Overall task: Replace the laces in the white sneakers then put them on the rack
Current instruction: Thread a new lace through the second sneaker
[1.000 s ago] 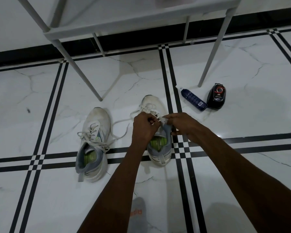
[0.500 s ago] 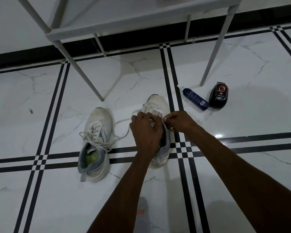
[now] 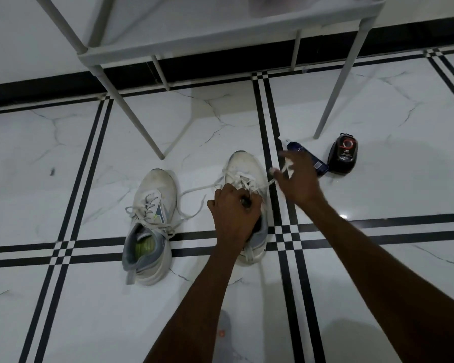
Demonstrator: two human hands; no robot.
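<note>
**Q:** Two sneakers on the floor — how far along was the job at this entry?

**Me:** Early, by my judgement. Both white mesh sneakers with grey heels had worn white laces in their eyelets. The left-hand sneaker [image 3: 149, 226] lay untouched, its lace loose and trailing. I was working on the right-hand sneaker [image 3: 248, 184]. No fresh laces were visible. The pale grey metal shoe rack [image 3: 222, 41] stood beyond, above the marble-look tiled floor [image 3: 63, 158]; what sat on its shelf was too blurred to tell.

**Q:** State of the hands?

**Me:** My left hand [image 3: 232, 209] was clenched over the tongue area, gripping the shoe and pinning it down. My right hand [image 3: 298, 179], motion-blurred, had its fingers curled round one end of the flat white shoelace [image 3: 266, 184], drawn taut up and to the right of the shoe.

**Q:** Remaining?

**Me:** Unlacing both, relacing both, then racking both.

**Q:** Anything else nearby?

**Me:** One dark blue bottle with a white cap [image 3: 319, 165] and one black shoe-polish applicator [image 3: 343, 154], just right of my right hand, beside a rack leg.
</note>
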